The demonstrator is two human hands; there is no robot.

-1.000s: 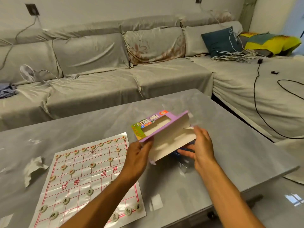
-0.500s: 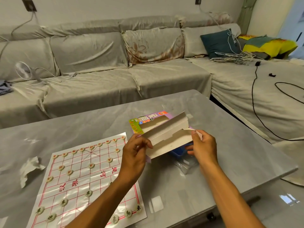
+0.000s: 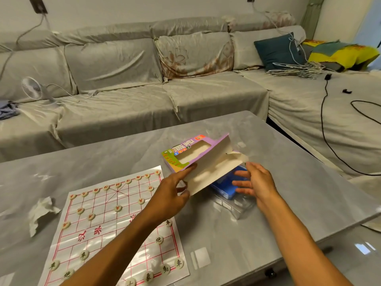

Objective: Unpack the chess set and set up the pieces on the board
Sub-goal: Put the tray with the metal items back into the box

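Observation:
A purple and green cardboard chess box [image 3: 198, 156], opened and flattened with its white inside showing, hangs above the grey table [image 3: 288, 172]. My left hand [image 3: 171, 195] pinches its near left edge. My right hand [image 3: 254, 181] is spread with straight fingers beside the box's right flap and holds nothing. Under the box lies a blue plastic tray [image 3: 228, 185]. The paper board [image 3: 115, 226] with red lines lies at the near left, with several round cream pieces [image 3: 158, 240] standing on it.
A crumpled tissue [image 3: 41, 211] lies left of the board. A clear plastic cover [image 3: 237, 205] rests near the blue tray. A grey sofa [image 3: 123, 100] runs behind and to the right of the table, with a small fan [image 3: 33, 89], cushions and cables on it.
My right hand has let go of the box flap and opened beside it. The box has tilted and moved away, still held by my left hand, uncovering the blue tray.

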